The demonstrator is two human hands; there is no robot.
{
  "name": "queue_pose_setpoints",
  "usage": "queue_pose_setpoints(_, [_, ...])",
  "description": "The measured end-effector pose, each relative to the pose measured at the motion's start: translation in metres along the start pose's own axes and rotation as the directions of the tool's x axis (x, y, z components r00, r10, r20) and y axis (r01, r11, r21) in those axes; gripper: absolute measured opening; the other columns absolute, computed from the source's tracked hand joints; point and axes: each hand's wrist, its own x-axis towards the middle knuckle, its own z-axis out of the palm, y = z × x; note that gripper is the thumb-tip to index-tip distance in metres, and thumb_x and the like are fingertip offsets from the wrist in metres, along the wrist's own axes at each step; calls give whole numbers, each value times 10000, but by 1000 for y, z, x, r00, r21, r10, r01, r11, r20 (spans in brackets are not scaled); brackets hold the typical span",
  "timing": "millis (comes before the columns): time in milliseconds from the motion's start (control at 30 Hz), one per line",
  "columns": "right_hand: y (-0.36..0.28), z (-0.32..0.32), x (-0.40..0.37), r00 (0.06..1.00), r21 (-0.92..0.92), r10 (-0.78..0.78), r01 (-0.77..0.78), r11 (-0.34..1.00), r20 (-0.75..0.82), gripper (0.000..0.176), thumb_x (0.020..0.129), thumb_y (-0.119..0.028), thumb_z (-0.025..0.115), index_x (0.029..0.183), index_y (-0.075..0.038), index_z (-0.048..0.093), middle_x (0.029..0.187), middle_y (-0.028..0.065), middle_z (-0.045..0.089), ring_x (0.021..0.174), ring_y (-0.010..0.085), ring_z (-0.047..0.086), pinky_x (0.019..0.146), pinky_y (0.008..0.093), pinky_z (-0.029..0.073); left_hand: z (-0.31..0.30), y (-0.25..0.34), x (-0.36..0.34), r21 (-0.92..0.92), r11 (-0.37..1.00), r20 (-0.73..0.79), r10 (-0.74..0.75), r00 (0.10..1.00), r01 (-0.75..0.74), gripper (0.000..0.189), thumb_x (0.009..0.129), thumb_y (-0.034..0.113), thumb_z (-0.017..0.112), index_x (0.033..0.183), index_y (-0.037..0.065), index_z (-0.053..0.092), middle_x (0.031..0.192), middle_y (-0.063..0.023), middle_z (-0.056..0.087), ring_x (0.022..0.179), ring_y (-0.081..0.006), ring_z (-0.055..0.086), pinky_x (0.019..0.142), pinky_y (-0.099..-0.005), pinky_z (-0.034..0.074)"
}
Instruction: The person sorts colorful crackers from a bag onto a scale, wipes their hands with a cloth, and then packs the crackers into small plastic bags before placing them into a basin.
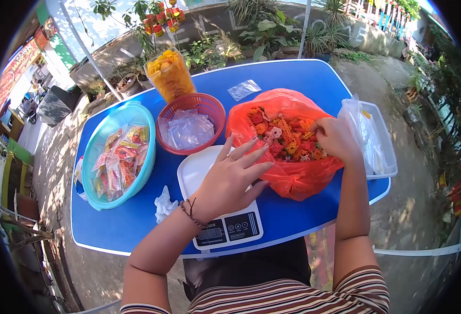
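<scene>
My left hand (pixel 233 180) is spread out, palm down, above a white digital kitchen scale (pixel 191 170). Its fingertips reach toward the near left side of a red plastic bag (pixel 298 178). Inside that bag lies a heap of small crinkled red, orange and pink pieces (pixel 280 136), perhaps snacks. My right hand (pixel 339 140) dips in at the bag's right side, fingers curled together at the heap. What its fingertips hold, if anything, is hidden. Part of the scale's plate and display is covered by my left hand and wrist.
A turquoise basket (pixel 90 175) of filled packets stands left. Behind the scale, a red basket (pixel 218 116) holds clear plastic bags. A jar of yellow chips (pixel 170 76) stands beyond it. Right is a white container (pixel 390 152) with plastic bags. Crumpled white plastic (pixel 165 203) lies left of the scale.
</scene>
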Motion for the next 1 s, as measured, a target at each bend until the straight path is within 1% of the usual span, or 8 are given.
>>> queue_pose_setpoints(100, [25, -2, -7, 996, 32, 56, -54, 998, -73, 275, 823, 22, 567, 1055, 10, 713, 954, 216, 710, 872, 347, 691, 824, 422, 533, 25, -7, 34, -133, 990, 38, 51, 998, -46, 353, 880, 220, 730, 1212, 107, 686, 1383, -136, 603, 1338, -338, 514, 1167, -530, 331])
queue_pose_setpoints(133, [26, 0, -9, 997, 57, 66, -63, 996, -49, 277, 824, 18, 573, 1064, 5, 712, 981, 212, 704, 896, 349, 685, 842, 423, 530, 32, -8, 45, -101, 989, 20, 110, 994, -108, 308, 902, 186, 685, 1189, 74, 690, 1313, -144, 645, 1248, -333, 585, 1085, -462, 445])
queue_pose_setpoints(267, [22, 19, -10, 994, -16, -25, 24, 1000, -105, 298, 788, 1, 643, 1070, -46, 727, 1126, 139, 669, 1056, 331, 639, 931, 413, 511, 64, -24, 89, -104, 990, 99, 110, 989, -99, 283, 871, 78, 613, 1137, 52, 707, 1147, -134, 707, 1068, -314, 668, 912, -417, 547])
queue_pose_setpoints(367, [9, 24, -11, 996, -283, -22, -4, 959, -92, 261, 781, -27, 686, 1035, -60, 735, 1144, 123, 630, 1071, 327, 615, 946, 409, 504, 83, -38, 123, -24, 999, 224, -24, 974, 31, 298, 859, 88, 610, 1138, 51, 708, 1113, -121, 711, 1039, -319, 670, 896, -432, 548])
queue_pose_setpoints(467, [7, 25, -9, 998, -270, 54, -61, 961, -34, 185, 767, -130, 722, 945, -78, 720, 1104, 118, 631, 1140, 305, 567, 991, 431, 459, 105, -51, 146, 96, 992, 279, -106, 955, 82, 303, 871, 142, 606, 1150, 101, 716, 1089, -99, 710, 999, -314, 676, 874, -441, 551])
queue_pose_setpoints(767, [20, 23, -14, 980, -194, -78, 41, 980, -186, 154, 743, -45, 736, 879, -9, 674, 936, 153, 671, 910, 319, 665, 817, 405, 533, 101, -37, 142, 297, 955, 183, -42, 982, -15, 233, 872, 248, 627, 1062, 176, 741, 1081, -88, 680, 1072, -293, 650, 926, -443, 511])
queue_pose_setpoints(867, [4, 11, -14, 976, -21, 126, -132, 991, -178, 165, 764, -44, 737, 911, 0, 677, 893, 160, 698, 876, 327, 692, 810, 402, 546, 97, -38, 137, 313, 950, 164, -44, 985, -10, 216, 887, 243, 616, 1030, 149, 748, 1060, -87, 672, 1078, -293, 647, 912, -441, 516])
queue_pose_setpoints(1000, [10, 13, -11, 944, 102, 81, -50, 993, -320, 202, 760, -30, 765, 941, -5, 679, 886, 151, 722, 853, 307, 713, 799, 389, 557, 96, -41, 129, 59, 996, 75, -73, 994, 69, 158, 861, 175, 666, 966, 90, 747, 1050, -103, 689, 1008, -313, 666, 851, -459, 528])
